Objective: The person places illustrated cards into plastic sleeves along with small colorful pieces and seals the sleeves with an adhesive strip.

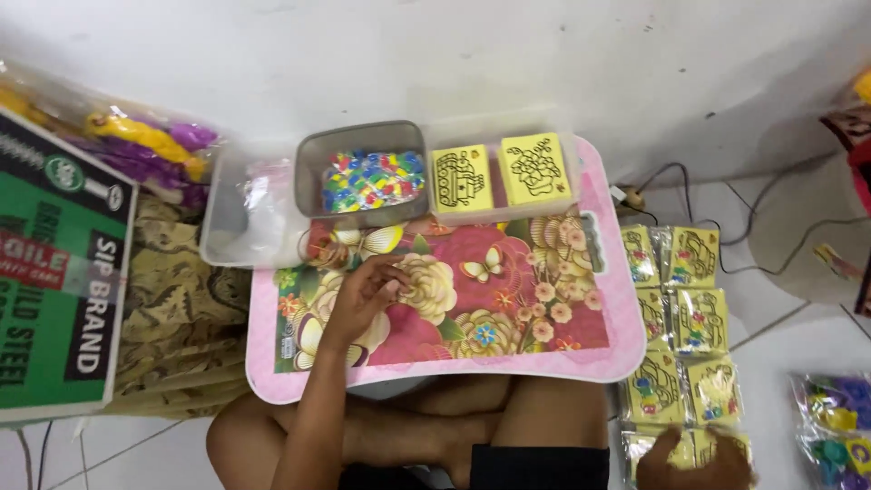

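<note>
I sit cross-legged behind a pink lap tray (626, 354) with a flower print. My left hand (367, 290) rests on the tray's left half, fingers curled, nothing visible in it. My right hand (694, 463) is down at the lower right, lying flat on a packed yellow card (726, 442) at the near end of two rows of packed yellow cards (694, 318) on the floor. A grey tub (313, 150) of small coloured pieces (372, 180) stands at the tray's far edge. Beside it a clear box (567, 145) holds two stacks of yellow cards (497, 177) with black line drawings.
A clear box (218, 227) with a plastic bag sits left of the grey tub. A green and black carton (54, 272) lies on patterned cloth at far left, purple and yellow bagged items (150, 145) behind it. Cables (717, 204) cross the floor at right. A bag of coloured pieces (835, 426) lies lower right.
</note>
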